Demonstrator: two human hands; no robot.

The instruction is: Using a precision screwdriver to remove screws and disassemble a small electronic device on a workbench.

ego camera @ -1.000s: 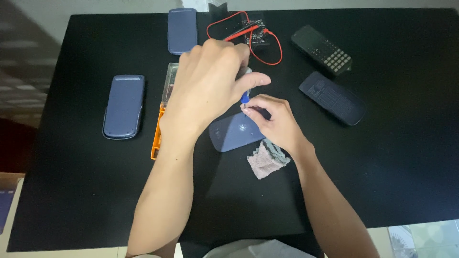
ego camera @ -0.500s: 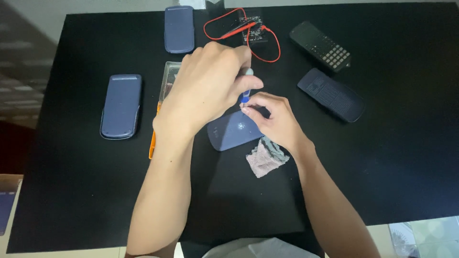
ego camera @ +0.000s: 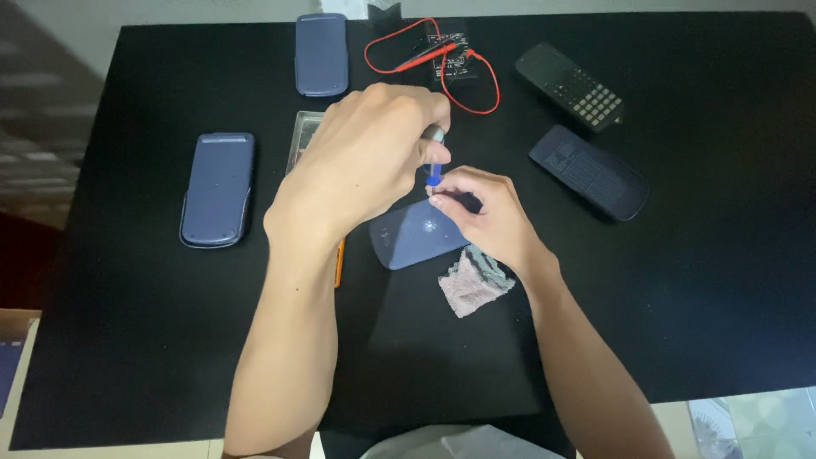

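Near the table's middle: both hands meet over a blue-grey device case [ego camera: 416, 242] that lies flat on the black table [ego camera: 722, 280].
Left hand [ego camera: 361, 166]: curled shut around a small screwdriver [ego camera: 433, 161], of which only the silver shaft and blue collar show below the fingers; the tool stands close to upright, its tip down at the case's upper edge.
Right hand [ego camera: 484, 217]: fingers pinched narrow at the screwdriver's tip, resting on the right part of the case; what the fingertips pinch is too small to tell.
Cloth [ego camera: 474, 285]: a crumpled greyish scrap just below the case, beside the right wrist.
Orange-edged tray [ego camera: 304, 136]: mostly hidden under the left hand, an orange strip showing below the wrist.
Left edge: a blue-grey calculator [ego camera: 218, 189] lying flat, well apart from the hands.
Far edge: a second blue-grey calculator cover [ego camera: 321, 53], and a small circuit board with red wires [ego camera: 442, 59] looping toward the hands.
Far right corner: a dark calculator with keys [ego camera: 571, 85], and nearer, a dark slide cover [ego camera: 588, 172].
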